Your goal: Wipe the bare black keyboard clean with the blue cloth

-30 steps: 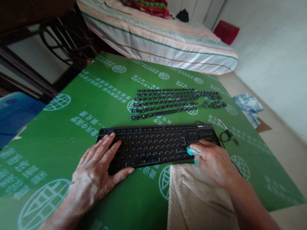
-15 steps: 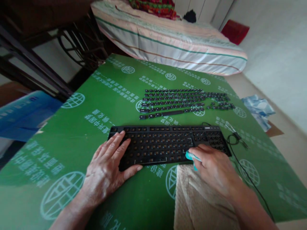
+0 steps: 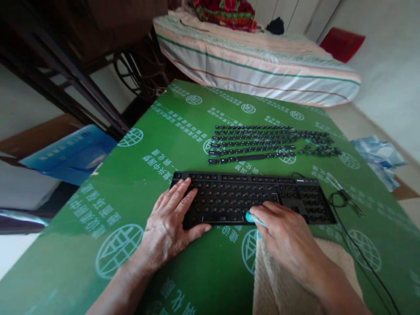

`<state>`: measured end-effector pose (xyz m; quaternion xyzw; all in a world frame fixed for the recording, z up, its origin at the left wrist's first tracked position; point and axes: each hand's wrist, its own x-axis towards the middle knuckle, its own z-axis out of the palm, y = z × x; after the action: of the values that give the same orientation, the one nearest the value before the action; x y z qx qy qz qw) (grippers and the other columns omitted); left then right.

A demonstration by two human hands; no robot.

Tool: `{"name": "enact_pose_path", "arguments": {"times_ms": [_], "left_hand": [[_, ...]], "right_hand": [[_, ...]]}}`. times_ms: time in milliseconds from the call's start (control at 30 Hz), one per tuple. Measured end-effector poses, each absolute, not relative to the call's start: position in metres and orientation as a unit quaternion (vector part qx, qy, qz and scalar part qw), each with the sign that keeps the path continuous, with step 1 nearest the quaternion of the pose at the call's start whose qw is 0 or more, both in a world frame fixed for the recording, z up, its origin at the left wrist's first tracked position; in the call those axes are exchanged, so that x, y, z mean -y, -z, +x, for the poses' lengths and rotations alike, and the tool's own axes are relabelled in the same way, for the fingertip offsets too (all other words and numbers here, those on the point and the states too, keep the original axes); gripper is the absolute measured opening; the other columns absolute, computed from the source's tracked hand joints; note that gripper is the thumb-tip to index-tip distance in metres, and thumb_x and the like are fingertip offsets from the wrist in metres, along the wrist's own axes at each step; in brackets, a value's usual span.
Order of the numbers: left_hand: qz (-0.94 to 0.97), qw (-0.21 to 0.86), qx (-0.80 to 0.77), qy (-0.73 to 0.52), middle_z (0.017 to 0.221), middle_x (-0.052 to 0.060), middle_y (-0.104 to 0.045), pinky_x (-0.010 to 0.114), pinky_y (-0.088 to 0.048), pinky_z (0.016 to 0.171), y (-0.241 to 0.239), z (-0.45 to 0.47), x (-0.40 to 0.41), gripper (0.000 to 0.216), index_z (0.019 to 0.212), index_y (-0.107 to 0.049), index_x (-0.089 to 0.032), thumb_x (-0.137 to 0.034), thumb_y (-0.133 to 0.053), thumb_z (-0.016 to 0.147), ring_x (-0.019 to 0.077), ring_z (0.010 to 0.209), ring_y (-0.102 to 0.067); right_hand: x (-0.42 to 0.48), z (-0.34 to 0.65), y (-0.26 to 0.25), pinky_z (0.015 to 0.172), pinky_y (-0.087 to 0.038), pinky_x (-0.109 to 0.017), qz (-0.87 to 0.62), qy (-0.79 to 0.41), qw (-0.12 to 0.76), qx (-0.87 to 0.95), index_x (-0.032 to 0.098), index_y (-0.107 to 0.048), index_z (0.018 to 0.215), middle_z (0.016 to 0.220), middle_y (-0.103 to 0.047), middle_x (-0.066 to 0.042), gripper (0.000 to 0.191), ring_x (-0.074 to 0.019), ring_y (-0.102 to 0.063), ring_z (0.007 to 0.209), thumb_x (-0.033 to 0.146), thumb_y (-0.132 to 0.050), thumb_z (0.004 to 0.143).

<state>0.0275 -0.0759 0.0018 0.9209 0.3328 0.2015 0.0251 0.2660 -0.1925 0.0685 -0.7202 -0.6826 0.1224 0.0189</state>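
A black keyboard (image 3: pixel 229 192) with its keycaps off lies on the green table, its key sockets bare. My left hand (image 3: pixel 173 218) rests on its left end, fingers spread flat over the corner and thumb along the front edge. Between the closed fingers of my right hand (image 3: pixel 282 227) is a small teal item (image 3: pixel 252 217). Its rounded end touches the keyboard's bottom row, right of the space bar slot; whether it is a cloth or a brush I cannot tell. Beyond the keyboard, loose black keycaps (image 3: pixel 251 144) lie in rows.
A beige cloth (image 3: pixel 275 280) lies under my right forearm at the near edge. Right of the keyboard are a black cable (image 3: pixel 361 251) and a thin wire tool (image 3: pixel 344 194). A bed (image 3: pixel 256 65) stands behind the green table (image 3: pixel 138 197). A blue box (image 3: pixel 72 151) is at the left.
My right hand has slid the teal item leftward along the keyboard's bottom row. My left hand stays on the keyboard's left end. The whole view has shifted, with everything appearing further right.
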Motion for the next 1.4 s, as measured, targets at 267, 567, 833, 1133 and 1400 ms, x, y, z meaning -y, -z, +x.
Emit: {"name": "enact_pose_path", "arguments": {"times_ms": [267, 567, 833, 1133, 1400], "left_hand": [[0.924, 0.068, -0.314, -0.208, 0.143, 0.021, -0.041, 0.053, -0.039, 0.105, -0.005, 0.024, 0.076, 0.072, 0.127, -0.049, -0.011, -0.059, -0.061, 0.074, 0.0353, 0.133, -0.037], [0.918, 0.089, -0.323, -0.211, 0.141, 0.020, -0.044, 0.052, -0.039, 0.106, -0.007, 0.024, 0.079, 0.062, 0.123, -0.054, -0.011, -0.054, -0.060, 0.078, 0.0336, 0.134, -0.038], [0.906, 0.123, -0.343, -0.213, 0.142, 0.017, -0.044, 0.055, -0.037, 0.107, -0.006, 0.024, 0.080, 0.055, 0.124, -0.054, -0.014, -0.048, -0.057, 0.081, 0.0328, 0.135, -0.036], [0.910, 0.109, -0.337, -0.214, 0.141, 0.019, -0.045, 0.055, -0.040, 0.105, -0.006, 0.024, 0.079, 0.054, 0.123, -0.055, -0.012, -0.047, -0.056, 0.082, 0.0331, 0.134, -0.038], [0.917, 0.051, -0.302, -0.255, 0.139, 0.016, -0.048, 0.051, -0.046, 0.100, 0.002, 0.021, 0.068, 0.054, 0.125, -0.052, -0.016, -0.048, -0.058, 0.082, 0.0320, 0.130, -0.043]], "right_hand": [[0.179, 0.246, -0.073, 0.069, -0.038, -0.028, -0.713, -0.144, -0.048, 0.685, 0.022, -0.065, 0.088, 0.083, -0.064, -0.002, 0.023, -0.0173, -0.059, 0.078, 0.005, -0.050, 0.084], [0.176, 0.238, -0.071, 0.071, -0.039, -0.028, -0.704, -0.139, -0.048, 0.695, 0.022, -0.066, 0.090, 0.085, -0.065, -0.002, 0.023, -0.0170, -0.059, 0.079, 0.007, -0.050, 0.085], [0.182, 0.247, -0.071, 0.072, -0.039, -0.029, -0.699, -0.146, -0.055, 0.698, 0.023, -0.067, 0.088, 0.086, -0.066, -0.002, 0.026, -0.0180, -0.061, 0.081, 0.005, -0.050, 0.082], [0.182, 0.248, -0.068, 0.069, -0.037, -0.029, -0.704, -0.149, -0.052, 0.692, 0.023, -0.066, 0.088, 0.084, -0.065, -0.002, 0.025, -0.0179, -0.060, 0.080, 0.005, -0.048, 0.084], [0.172, 0.240, -0.076, 0.070, -0.037, -0.029, -0.708, -0.145, -0.033, 0.691, 0.022, -0.062, 0.087, 0.085, -0.063, -0.002, 0.022, -0.0171, -0.057, 0.079, 0.008, -0.045, 0.087]]}}
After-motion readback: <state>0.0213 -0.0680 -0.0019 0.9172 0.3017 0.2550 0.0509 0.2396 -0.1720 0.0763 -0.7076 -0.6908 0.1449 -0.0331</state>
